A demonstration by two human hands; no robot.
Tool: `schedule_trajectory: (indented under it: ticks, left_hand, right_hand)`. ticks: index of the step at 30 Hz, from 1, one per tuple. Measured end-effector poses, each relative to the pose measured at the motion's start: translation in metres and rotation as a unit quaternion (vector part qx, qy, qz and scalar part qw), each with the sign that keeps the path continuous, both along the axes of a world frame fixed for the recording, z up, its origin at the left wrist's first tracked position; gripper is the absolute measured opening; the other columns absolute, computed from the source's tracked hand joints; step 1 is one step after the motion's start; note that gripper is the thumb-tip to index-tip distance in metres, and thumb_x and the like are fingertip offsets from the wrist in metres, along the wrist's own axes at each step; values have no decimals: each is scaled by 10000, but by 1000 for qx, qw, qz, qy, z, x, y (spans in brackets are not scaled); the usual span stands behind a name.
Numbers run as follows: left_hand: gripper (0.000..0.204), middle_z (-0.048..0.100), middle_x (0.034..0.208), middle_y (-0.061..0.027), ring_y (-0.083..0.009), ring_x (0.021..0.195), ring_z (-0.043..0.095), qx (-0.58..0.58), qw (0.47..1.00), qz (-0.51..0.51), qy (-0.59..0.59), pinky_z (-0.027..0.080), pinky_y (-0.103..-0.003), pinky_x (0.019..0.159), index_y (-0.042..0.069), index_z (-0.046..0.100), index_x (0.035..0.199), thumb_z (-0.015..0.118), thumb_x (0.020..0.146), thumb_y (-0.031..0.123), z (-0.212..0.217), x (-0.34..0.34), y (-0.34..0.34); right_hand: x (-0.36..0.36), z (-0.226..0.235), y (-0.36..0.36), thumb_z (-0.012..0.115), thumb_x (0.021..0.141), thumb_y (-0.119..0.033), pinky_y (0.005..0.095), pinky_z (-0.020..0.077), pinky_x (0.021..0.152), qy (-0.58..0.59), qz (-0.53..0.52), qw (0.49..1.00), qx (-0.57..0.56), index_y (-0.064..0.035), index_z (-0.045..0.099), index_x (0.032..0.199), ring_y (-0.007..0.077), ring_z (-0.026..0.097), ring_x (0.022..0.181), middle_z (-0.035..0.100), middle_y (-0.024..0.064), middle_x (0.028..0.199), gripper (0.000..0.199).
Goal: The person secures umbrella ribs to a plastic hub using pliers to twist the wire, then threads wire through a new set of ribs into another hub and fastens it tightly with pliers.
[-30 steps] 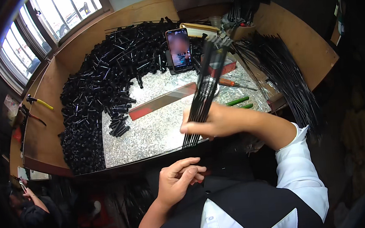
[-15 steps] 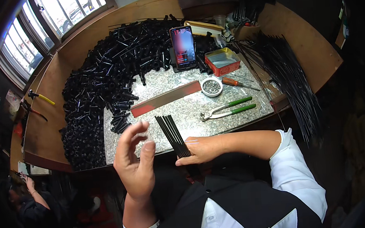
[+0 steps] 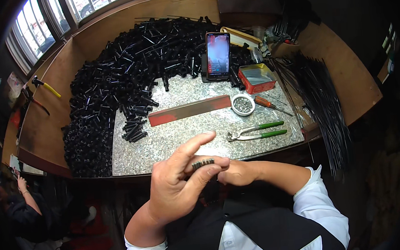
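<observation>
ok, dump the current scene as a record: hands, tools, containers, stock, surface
left hand: curled around a bundle of thin black rods, ends showing
right hand: beside the left hand, partly hidden; grip unclear
tools: metal pincers with green handles; screwdriver with orange handle
containers: round white dish of small shiny pieces; open red rectangular tin
stock: heap of short black tubular parts, left; sheaf of long black rods, right
surface: speckled grey board, long grey-and-red bar on it

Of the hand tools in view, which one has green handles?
The pincers on the speckled board; by contrast, the screwdriver there is orange-handled, and the hammer at far left is yellow-handled.
</observation>
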State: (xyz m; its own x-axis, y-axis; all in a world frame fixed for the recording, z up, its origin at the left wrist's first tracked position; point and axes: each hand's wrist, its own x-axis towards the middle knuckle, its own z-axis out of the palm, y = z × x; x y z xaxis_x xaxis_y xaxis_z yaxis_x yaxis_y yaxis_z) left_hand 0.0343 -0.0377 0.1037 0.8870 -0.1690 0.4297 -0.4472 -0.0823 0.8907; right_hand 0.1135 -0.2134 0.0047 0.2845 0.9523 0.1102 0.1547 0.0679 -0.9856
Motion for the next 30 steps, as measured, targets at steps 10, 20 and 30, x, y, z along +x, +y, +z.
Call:
schedule_trajectory:
  ticks: [10, 20, 30]
  left_hand:
    - [992, 449, 1336, -288, -313, 1262, 451, -114, 970, 178, -117, 324, -387, 1069, -109, 215, 1383, 695, 748, 482, -40, 5, 10]
    - [395, 609, 1145, -210, -227, 1067, 600, -228, 944, 228, 73, 489, -310, 893, -59, 445, 1271, 577, 912, 43, -114, 6, 15]
    - [115, 696, 793, -82, -77, 667, 626, -116, 950, 287, 38, 466, -203, 579, 3, 665, 969, 634, 881, 70, -123, 16, 16]
  right_hand:
    - [4, -45, 33, 539, 924, -142, 305, 481, 631, -37, -254, 965, -55, 12, 606, 932, 159, 620, 696, 646, 116, 755, 168]
    - [-8, -23, 45, 587, 916, -190, 280, 481, 627, -5, -251, 967, -46, 9, 606, 932, 123, 621, 698, 665, 70, 751, 201]
    - [-11, -16, 45, 566, 919, -140, 280, 494, 703, -17, -231, 970, -68, 4, 597, 1111, 116, 621, 769, 669, 82, 841, 242]
